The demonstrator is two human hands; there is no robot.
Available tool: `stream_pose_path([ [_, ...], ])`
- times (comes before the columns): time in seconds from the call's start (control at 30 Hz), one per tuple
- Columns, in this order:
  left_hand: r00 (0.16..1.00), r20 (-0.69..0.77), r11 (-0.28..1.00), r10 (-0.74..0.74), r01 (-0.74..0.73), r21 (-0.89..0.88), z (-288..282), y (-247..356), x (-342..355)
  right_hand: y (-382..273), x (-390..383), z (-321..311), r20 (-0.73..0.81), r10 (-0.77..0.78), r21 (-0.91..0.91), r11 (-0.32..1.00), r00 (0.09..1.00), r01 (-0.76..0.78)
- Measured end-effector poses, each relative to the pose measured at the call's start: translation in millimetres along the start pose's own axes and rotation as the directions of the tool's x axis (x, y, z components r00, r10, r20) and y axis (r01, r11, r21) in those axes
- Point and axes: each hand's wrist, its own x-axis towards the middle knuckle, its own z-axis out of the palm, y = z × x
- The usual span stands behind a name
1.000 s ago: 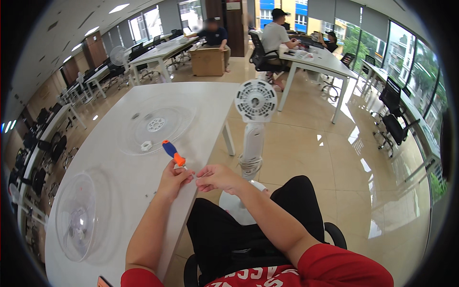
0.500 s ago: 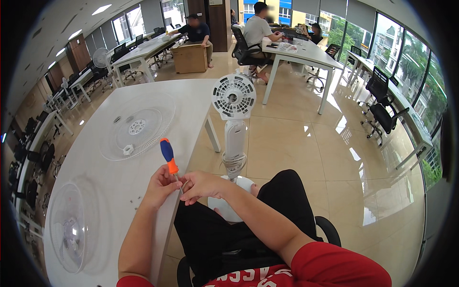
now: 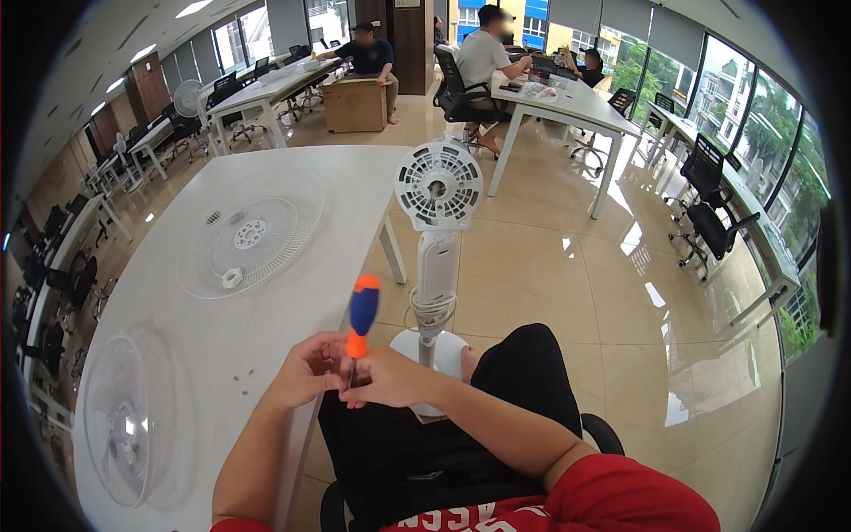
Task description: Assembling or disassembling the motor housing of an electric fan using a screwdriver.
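Presently, the right hand [image 3: 390,376] grasps a blue-and-orange screwdriver [image 3: 363,310] by its shaft, handle up, beside the edge of the tabletop [image 3: 199,355]. The left hand [image 3: 308,371] is curled close against the right; whether it grips anything cannot be told. Small pieces [image 3: 245,391] lie left of the hands. Beyond the hands stands a white fan body [image 3: 434,266], cord wound round its column.
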Motion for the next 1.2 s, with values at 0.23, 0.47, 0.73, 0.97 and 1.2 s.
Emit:
stream_pose_path([
  [0.23,0.968,-0.207,0.974,-0.139,0.171,0.146,-4.9,-15.4,-8.7,-21.0,-57.0,-76.8,-0.320,-0.149,-0.186,0.978,0.936,0.092],
  [0.47,0.945,-0.182,0.528,0.271,0.012,0.849,36.0,18.0,45.8,-52.5,-99.7,-162.5,-0.523,-0.349,-0.201,0.937,0.777,0.286],
  [0.73,0.682,0.144,0.084,0.717,-0.289,0.954,77.2,71.6,241.5,-59.2,-112.5,-186.1,-0.641,-0.492,-0.259,0.861,0.589,0.438],
  [0.97,0.675,0.118,0.127,0.728,-0.302,0.945,66.8,58.3,265.8,-50.1,-112.5,-209.1,-0.737,-0.432,-0.229,0.883,0.519,0.409],
  [1.2,0.719,0.069,0.097,0.691,-0.188,0.977,78.4,46.9,271.0,-14.4,-84.3,-243.2,-0.689,-0.368,-0.280,0.930,0.624,0.239],
])
